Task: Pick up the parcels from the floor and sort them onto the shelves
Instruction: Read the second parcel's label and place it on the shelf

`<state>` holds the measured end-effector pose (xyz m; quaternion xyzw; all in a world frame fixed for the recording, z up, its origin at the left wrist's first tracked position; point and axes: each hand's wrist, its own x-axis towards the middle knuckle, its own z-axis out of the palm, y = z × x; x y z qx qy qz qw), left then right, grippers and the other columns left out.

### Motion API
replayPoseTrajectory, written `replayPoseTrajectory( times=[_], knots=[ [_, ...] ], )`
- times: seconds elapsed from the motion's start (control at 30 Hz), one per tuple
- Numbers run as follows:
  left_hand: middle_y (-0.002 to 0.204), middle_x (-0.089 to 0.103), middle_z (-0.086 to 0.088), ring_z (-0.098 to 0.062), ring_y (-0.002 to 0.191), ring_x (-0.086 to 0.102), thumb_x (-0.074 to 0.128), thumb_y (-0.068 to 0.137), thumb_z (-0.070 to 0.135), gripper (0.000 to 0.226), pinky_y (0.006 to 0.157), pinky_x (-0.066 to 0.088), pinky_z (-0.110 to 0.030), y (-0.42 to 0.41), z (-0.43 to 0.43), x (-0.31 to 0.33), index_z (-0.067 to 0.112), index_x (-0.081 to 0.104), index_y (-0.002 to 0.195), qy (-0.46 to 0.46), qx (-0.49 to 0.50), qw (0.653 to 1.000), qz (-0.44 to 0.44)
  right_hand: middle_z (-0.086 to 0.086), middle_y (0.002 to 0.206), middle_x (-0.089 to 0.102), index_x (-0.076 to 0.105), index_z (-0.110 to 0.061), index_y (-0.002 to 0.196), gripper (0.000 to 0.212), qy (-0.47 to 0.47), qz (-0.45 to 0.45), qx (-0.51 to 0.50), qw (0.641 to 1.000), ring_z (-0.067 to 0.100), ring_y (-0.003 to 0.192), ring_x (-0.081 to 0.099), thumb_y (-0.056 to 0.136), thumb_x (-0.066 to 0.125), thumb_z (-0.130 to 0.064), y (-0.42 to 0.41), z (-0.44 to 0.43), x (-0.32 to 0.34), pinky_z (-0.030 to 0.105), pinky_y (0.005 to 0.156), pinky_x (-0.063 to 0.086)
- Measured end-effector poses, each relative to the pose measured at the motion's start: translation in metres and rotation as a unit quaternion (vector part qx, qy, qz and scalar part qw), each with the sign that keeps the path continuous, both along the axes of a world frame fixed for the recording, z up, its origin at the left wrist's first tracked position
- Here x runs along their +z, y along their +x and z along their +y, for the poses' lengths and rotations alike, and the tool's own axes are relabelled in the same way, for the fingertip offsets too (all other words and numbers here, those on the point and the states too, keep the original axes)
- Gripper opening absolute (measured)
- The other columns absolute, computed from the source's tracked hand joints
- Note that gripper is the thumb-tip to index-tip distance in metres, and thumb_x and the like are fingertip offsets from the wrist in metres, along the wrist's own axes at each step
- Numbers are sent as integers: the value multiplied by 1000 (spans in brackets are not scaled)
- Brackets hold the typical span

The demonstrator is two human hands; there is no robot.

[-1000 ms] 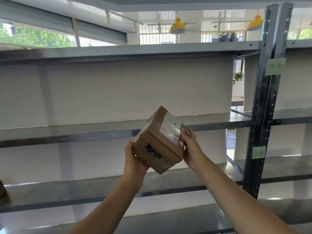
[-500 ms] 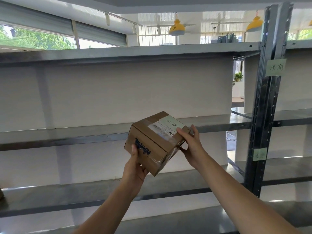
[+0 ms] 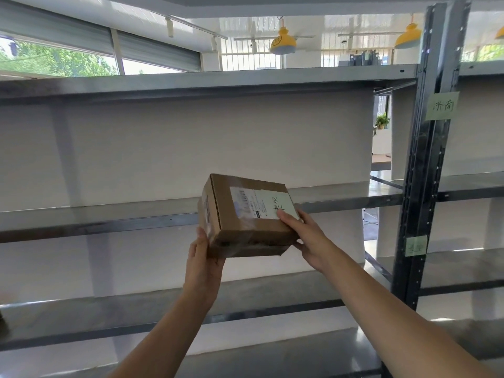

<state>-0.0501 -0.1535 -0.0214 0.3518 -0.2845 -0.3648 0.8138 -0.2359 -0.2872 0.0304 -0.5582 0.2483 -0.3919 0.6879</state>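
Head view: left hand (image 3: 203, 264) and right hand (image 3: 308, 238) hold rectangular, taped cardboard parcel (image 3: 245, 214).

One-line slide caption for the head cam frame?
Left hand and right hand hold a cardboard parcel, label facing the camera, before metal shelves tagged with green notes.

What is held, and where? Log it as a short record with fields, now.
parcel: brown cardboard box, taped, label side up
label: white shipping label with handwriting on it
left hand: grips the box's lower left corner
right hand: grips the right end, thumb on the label
placement: in the air before the middle shelf, not yet set down
tags: green notes on the upright post
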Motion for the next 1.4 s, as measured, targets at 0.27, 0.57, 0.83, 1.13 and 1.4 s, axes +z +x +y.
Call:
replayPoseTrajectory(
  times=[0.27,0.57,0.83,1.13,1.4],
  knots=[
    [139,58,-11,-31,129,59,83,77,18,73,101,52,-54,-7,5,17,26,45,139,-13,-49,995,-84,5,129,59,22,-44,148,85,12,-1,64,998,25,116,61,81,76,-42,9,9,-5,52,100,51],
    [141,59,-8,-28,128,59,62,89,19,54,102,50,-45,-1,13,6,26,46,140,-26,-1,998,-64,5,135,57,38,-24,129,69,-11,-48,37,998,15,121,56,75,81,-32,16,18,3,43,111,41],
    [141,56,-15,-37,131,53,53,100,26,37,97,54,-49,-1,23,8,21,52,136,3,16,996,-93,-5,144,44,18,-31,152,107,-22,-56,23,998,17,122,53,72,85,-12,14,20,4,28,84,49],
    [119,63,-11,-30,111,64,57,99,31,33,88,58,-47,-9,27,16,37,37,124,57,128,988,-63,1,109,74,68,-16,123,32,-40,-12,-3,999,10,95,66,92,68,-26,4,30,3,24,75,50],
    [116,68,-15,-38,103,70,49,102,41,8,80,61,-49,-14,25,12,37,55,107,79,121,988,-61,13,100,72,70,-10,106,31,5,-29,18,999,28,91,67,102,50,-33,7,39,8,36,75,52]
  ],
)
